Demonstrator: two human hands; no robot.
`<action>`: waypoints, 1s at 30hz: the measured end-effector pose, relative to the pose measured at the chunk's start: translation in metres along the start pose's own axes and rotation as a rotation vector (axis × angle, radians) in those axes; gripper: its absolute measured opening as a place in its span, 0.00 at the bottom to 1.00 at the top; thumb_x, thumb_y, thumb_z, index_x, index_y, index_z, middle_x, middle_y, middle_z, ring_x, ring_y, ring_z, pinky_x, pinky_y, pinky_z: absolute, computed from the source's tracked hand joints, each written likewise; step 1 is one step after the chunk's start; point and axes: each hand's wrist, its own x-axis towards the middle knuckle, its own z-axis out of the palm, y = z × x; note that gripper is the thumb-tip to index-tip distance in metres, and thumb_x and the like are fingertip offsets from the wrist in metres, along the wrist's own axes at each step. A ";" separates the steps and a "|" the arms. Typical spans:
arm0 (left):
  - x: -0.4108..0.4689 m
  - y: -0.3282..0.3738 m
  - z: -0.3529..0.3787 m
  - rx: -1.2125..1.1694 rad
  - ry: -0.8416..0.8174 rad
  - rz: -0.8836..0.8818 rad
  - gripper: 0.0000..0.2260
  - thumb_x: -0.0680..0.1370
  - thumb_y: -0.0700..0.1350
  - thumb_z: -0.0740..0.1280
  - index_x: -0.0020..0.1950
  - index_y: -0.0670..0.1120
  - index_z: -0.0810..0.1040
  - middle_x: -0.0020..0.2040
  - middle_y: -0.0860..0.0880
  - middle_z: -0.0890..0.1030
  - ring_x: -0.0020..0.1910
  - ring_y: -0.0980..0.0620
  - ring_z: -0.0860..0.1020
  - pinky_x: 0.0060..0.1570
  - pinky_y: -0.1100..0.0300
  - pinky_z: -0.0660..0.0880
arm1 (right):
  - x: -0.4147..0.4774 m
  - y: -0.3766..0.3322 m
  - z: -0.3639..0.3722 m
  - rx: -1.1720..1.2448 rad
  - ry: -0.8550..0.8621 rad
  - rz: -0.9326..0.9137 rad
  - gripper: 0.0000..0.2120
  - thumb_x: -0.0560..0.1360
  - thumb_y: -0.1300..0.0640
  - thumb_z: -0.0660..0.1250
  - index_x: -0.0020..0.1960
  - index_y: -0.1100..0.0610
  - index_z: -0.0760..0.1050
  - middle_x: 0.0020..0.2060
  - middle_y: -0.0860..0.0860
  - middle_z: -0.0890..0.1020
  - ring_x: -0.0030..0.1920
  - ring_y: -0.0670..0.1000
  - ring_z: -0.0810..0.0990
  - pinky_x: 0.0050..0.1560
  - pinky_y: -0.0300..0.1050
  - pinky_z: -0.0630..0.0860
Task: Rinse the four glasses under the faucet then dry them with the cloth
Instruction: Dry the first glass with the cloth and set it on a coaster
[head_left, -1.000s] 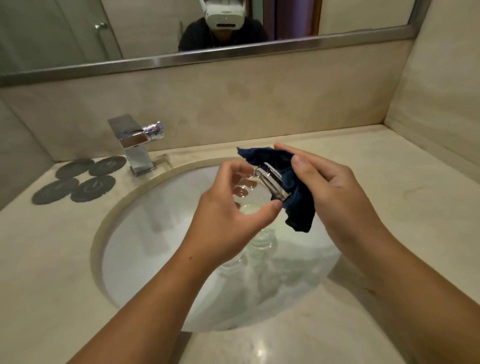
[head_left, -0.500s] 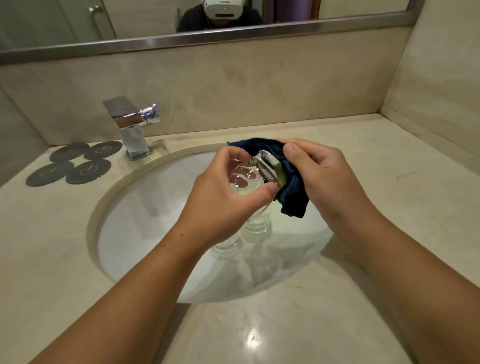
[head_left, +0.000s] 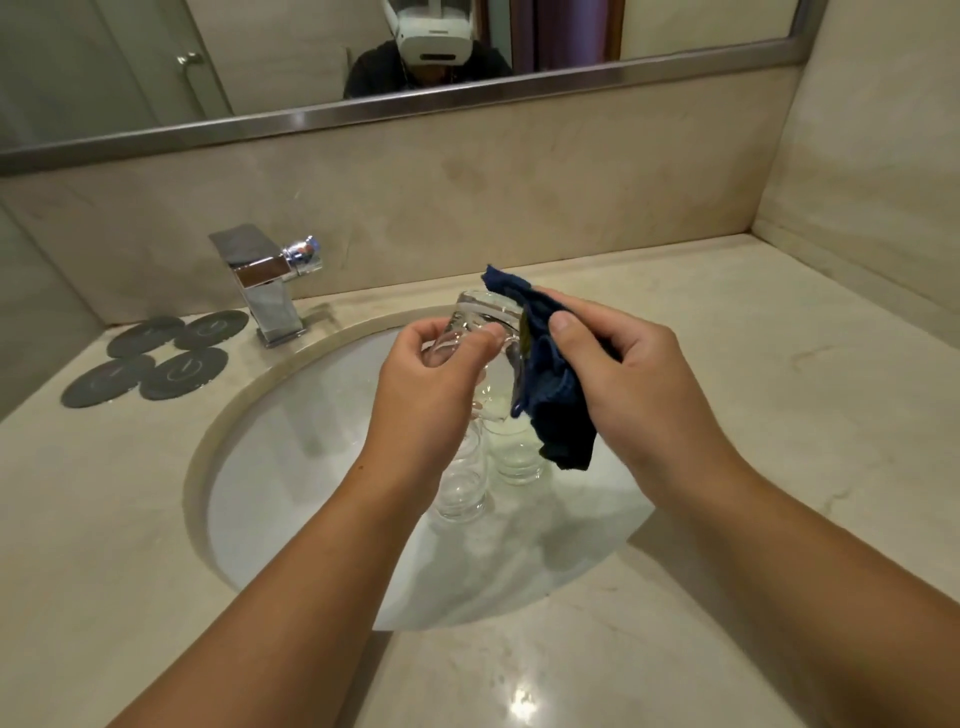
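item: glass (head_left: 480, 325) — clear, thin-walled, light, probably wet and slippery, breakable; best gripped round the body, not the rim.
location: tilted above the sink (head_left: 291, 447), between both hands.
left hand (head_left: 431, 400): fingers and thumb curled round the glass's body.
right hand (head_left: 644, 384): pinches the blue cloth (head_left: 558, 410) — soft, limp — against the glass's side.
two more glasses (head_left: 462, 483) stand in the sink below.
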 end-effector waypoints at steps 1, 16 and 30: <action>0.001 0.001 0.001 -0.008 0.020 0.010 0.26 0.67 0.60 0.75 0.62 0.52 0.79 0.43 0.60 0.87 0.42 0.63 0.83 0.50 0.53 0.78 | -0.003 0.000 0.004 0.019 -0.002 0.001 0.14 0.86 0.58 0.65 0.65 0.46 0.84 0.54 0.40 0.88 0.55 0.39 0.85 0.57 0.34 0.78; -0.007 0.005 -0.016 0.543 -0.178 0.373 0.23 0.70 0.57 0.81 0.57 0.59 0.72 0.52 0.60 0.83 0.53 0.61 0.80 0.44 0.71 0.72 | 0.005 0.003 -0.012 -0.147 -0.074 -0.016 0.14 0.85 0.56 0.65 0.51 0.42 0.88 0.44 0.53 0.89 0.49 0.56 0.86 0.53 0.55 0.81; -0.006 0.003 -0.018 0.266 -0.204 0.278 0.20 0.69 0.54 0.77 0.58 0.55 0.76 0.52 0.57 0.87 0.52 0.59 0.85 0.49 0.62 0.79 | 0.011 0.006 -0.009 0.376 -0.185 0.384 0.14 0.86 0.52 0.62 0.65 0.54 0.84 0.57 0.57 0.88 0.57 0.56 0.87 0.60 0.54 0.81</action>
